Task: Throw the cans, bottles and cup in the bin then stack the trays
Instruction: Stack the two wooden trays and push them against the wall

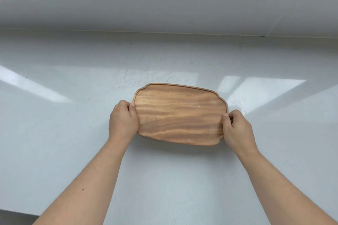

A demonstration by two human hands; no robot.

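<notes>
We hold the oblong wooden tray with the scalloped corners and shallow raised rim (180, 114) by its two short ends, our left hand (123, 119) closed on the left end and our right hand (237, 129) closed on the right, thumbs hooked over the rim. It sits low over the glossy white table (73, 133), and we cannot tell whether it touches. We judge it stiff, fairly light and not fragile, though the smooth finish could slip, so the rim at the ends gives the surest purchase. No second tray, cans, bottles, cup or bin show here.
</notes>
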